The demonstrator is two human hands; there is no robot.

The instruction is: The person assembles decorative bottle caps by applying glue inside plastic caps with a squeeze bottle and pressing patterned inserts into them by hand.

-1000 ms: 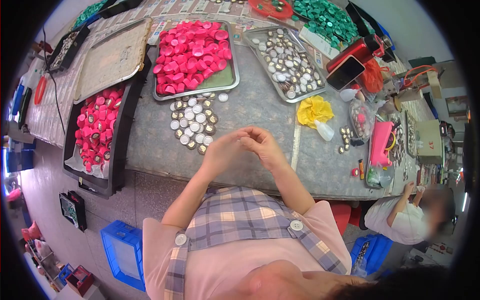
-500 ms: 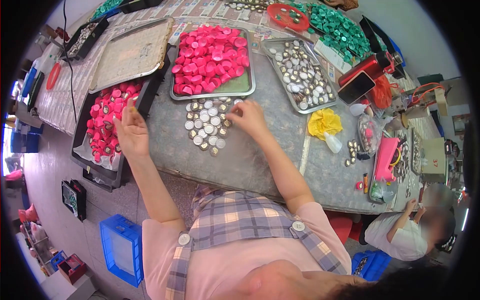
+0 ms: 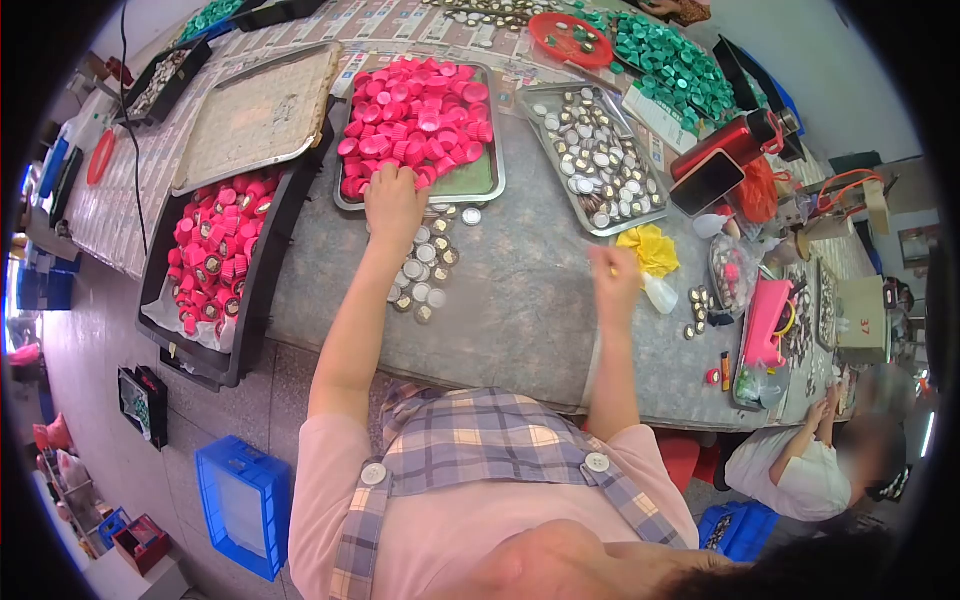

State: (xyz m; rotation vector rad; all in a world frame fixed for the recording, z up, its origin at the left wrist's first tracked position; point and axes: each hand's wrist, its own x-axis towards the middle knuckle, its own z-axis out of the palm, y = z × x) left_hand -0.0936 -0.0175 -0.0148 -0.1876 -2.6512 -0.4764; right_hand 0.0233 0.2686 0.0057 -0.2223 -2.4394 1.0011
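Observation:
My left hand (image 3: 396,212) reaches over the near edge of a metal tray (image 3: 418,205) heaped with pink fluted caps (image 3: 415,115). Its fingers are bent down onto the caps at the near-left corner, and the fingertips are partly hidden among them. On the table just below lies a group of small round silver-white discs (image 3: 425,253), partly covered by my left forearm. Off to the right, my right hand (image 3: 614,282) is closed in a fist, slightly blurred, beside a crumpled yellow cloth (image 3: 655,250). Whatever it holds, if anything, is hidden.
A black bin (image 3: 262,300) of pink caps with discs inside stands left, under a worn tray (image 3: 262,115). Another metal tray (image 3: 603,232) of discs lies right, near a phone (image 3: 708,182) and red bottle (image 3: 720,145). Green caps (image 3: 670,70) lie behind. A co-worker (image 3: 790,470) sits at right.
My left hand has moved from above the black bin to the tray of pink caps. My right hand has left the discs, moved right toward the yellow cloth, and closed into a fist.

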